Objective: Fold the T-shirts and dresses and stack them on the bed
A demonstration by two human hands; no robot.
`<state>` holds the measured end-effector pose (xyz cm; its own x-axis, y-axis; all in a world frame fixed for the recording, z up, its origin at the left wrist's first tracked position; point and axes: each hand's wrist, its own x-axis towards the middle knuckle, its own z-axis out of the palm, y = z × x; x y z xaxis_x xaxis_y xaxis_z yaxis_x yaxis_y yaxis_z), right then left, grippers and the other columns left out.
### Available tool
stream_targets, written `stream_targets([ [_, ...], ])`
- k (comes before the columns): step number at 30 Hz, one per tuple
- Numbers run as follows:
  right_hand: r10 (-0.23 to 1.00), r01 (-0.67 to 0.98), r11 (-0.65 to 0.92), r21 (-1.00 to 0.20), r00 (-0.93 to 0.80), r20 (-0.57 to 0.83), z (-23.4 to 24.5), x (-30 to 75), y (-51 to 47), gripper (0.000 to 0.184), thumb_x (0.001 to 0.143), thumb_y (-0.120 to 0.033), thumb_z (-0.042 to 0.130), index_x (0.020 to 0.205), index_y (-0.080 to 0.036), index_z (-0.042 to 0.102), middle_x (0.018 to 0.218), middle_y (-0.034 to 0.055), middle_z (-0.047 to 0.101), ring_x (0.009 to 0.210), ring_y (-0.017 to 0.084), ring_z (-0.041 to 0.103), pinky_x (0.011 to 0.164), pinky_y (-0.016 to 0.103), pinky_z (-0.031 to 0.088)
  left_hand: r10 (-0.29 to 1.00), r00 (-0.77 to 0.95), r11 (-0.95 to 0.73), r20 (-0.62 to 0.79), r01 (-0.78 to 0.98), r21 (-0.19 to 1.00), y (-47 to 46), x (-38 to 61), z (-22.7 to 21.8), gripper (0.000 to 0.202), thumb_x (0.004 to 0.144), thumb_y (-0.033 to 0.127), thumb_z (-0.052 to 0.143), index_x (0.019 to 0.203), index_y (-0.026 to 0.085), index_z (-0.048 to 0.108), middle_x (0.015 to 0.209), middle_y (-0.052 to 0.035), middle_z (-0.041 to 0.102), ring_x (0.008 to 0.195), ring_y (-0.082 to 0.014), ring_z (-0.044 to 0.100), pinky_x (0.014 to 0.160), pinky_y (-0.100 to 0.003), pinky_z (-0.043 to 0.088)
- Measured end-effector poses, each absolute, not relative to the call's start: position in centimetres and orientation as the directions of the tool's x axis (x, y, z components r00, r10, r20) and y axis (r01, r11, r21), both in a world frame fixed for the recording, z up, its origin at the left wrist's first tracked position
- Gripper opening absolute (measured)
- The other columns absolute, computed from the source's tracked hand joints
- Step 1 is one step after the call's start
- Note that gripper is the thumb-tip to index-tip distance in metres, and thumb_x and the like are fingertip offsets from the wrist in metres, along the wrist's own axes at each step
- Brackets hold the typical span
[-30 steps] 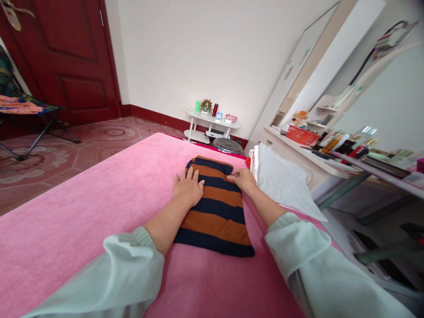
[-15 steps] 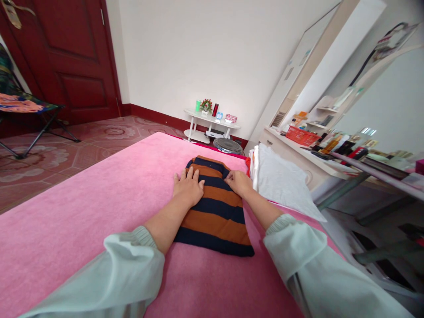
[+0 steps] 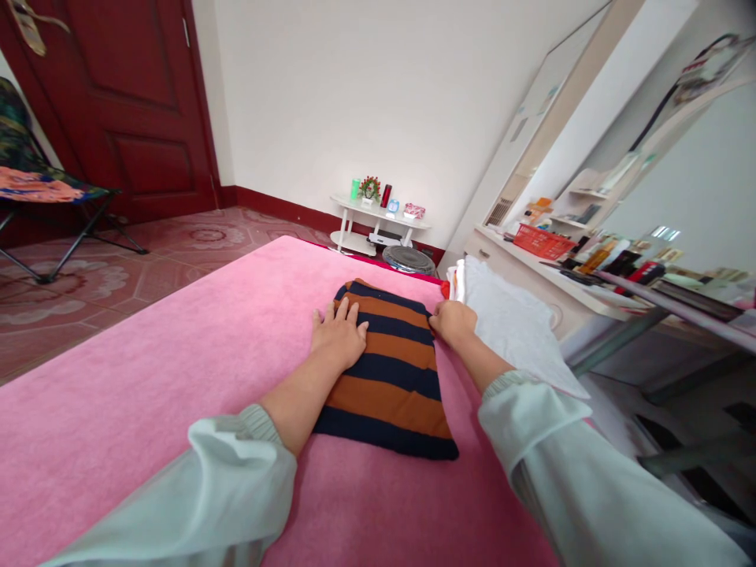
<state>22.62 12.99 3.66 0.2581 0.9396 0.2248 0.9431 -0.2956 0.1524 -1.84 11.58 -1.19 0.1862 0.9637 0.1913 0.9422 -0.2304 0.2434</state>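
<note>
A folded garment with navy and brown stripes [image 3: 387, 386] lies flat on the pink bed cover [image 3: 194, 354]. My left hand [image 3: 339, 337] rests on its left side, fingers spread and palm down. At the garment's upper right edge, my right hand [image 3: 454, 321] is closed, with thumb and fingers pinching the striped fabric. The exact fingertip grip is partly hidden. Just right of that hand sits a stack of folded clothes with a light grey piece [image 3: 513, 315] on top.
On the right stands a dressing table [image 3: 582, 293] with a red basket [image 3: 540, 241] and several bottles. A small white side table [image 3: 378, 206] is by the far wall. A folding chair [image 3: 59, 189] holding orange cloth stands left, near the red door [image 3: 130, 102].
My right hand has moved right, drawing the garment's upper right edge outward so that part lies wider and flatter. My left hand has stayed in place on the fabric.
</note>
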Motion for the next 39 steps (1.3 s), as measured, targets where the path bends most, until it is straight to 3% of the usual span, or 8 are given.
stream_targets([
  [4,0.902,0.949,-0.314,0.043,0.284,0.325,4.3,21.4,12.4,0.027,0.082,-0.021,0.048,0.099,-0.015,0.068,0.101,0.0147,0.066,0.096,0.028,0.062,0.079,0.035,0.046,0.961,0.184,-0.233,0.206,0.941,0.245,11.6,-1.8,-1.3,0.061,0.091,0.05,0.02,0.144,0.022,0.031,0.153,-0.0038,0.022,0.139,-0.0316,0.018,0.11,-0.055,0.016],
  [7,0.86,0.997,-0.038,-0.072,0.069,0.506,4.7,19.2,10.7,0.04,0.089,-0.027,0.041,0.125,-0.018,0.053,0.124,0.0125,0.056,0.114,0.026,0.052,0.095,0.037,0.039,0.963,0.182,-0.23,0.201,0.941,0.25,11.5,-1.8,-1.3,0.061,0.091,0.05,0.02,0.144,0.022,0.031,0.153,-0.0042,0.022,0.139,-0.0321,0.018,0.109,-0.056,0.016],
  [11,0.923,0.959,0.268,-0.087,-0.23,0.308,2.6,17.1,8.3,0.061,0.092,-0.048,0.034,0.146,-0.02,0.024,0.149,0.0087,0.03,0.136,0.024,0.026,0.109,0.041,0.023,0.963,0.185,-0.231,0.194,0.939,0.255,11.4,-1.9,-1.1,0.061,0.091,0.051,0.021,0.144,0.023,0.03,0.153,-0.0035,0.021,0.139,-0.0317,0.017,0.11,-0.055,0.015],
  [14,0.982,0.979,0.171,-0.112,-0.161,0.097,0.4,16.9,7.9,0.067,0.092,-0.058,0.022,0.147,-0.02,0.02,0.154,0.0066,0.017,0.141,0.023,0.014,0.11,0.046,0.018,0.964,0.197,-0.24,0.181,0.936,0.256,11.4,-1.9,-0.9,0.061,0.091,0.051,0.02,0.144,0.023,0.029,0.153,-0.0037,0.021,0.139,-0.0312,0.017,0.11,-0.055,0.015],
  [20,0.998,0.998,-0.01,-0.069,0.014,0.059,-0.4,16.2,7.8,0.071,0.091,-0.061,0.016,0.147,-0.018,0.018,0.154,0.0082,0.012,0.142,0.024,0.008,0.111,0.045,0.015,0.953,0.264,-0.293,0.148,0.929,0.226,10.1,-2.6,-0.5,0.064,0.091,0.053,0.021,0.146,0.02,0.026,0.154,-0.0082,0.018,0.14,-0.0289,0.015,0.111,-0.05,0.015],
  [24,0.998,0.999,-0.044,-0.028,0.045,0.037,0.6,15.7,7.3,0.067,0.093,-0.057,0.018,0.146,-0.017,0.022,0.154,0.0099,0.016,0.14,0.024,0.015,0.11,0.044,0.02,0.916,0.386,-0.401,0.114,0.9,0.171,6.9,-5.1,-0.2,0.072,0.09,0.058,0.023,0.145,0.012,0.026,0.153,-0.0125,0.016,0.141,-0.0269,0.014,0.112,-0.042,0.016],
  [30,0.996,0.988,-0.008,0.151,-0.005,0.086,5.4,12.5,8.9,0.037,0.087,-0.038,0.049,0.109,-0.014,0.065,0.118,0.0191,0.061,0.115,0.03,0.053,0.096,0.042,0.037,0.954,0.232,-0.251,0.191,0.964,0.082,1.1,-8.1,1.0,0.07,0.085,0.062,0.038,0.134,0.012,0.045,0.141,-0.0177,0.041,0.13,-0.0322,0.034,0.108,-0.046,0.02],
  [39,0.987,0.998,0.044,0.035,-0.049,0.154,5.0,1.6,11.1,0.052,0.084,-0.053,0.045,0.104,-0.01,0.068,0.105,0.021,0.066,0.101,0.03,0.062,0.083,0.037,0.048,0.952,0.212,-0.237,0.219,0.967,0.097,0.3,-9.1,3.1,0.058,0.083,0.064,0.042,0.087,0.012,0.068,0.08,-0.0169,0.067,0.08,-0.0305,0.062,0.08,-0.044,0.038],
])
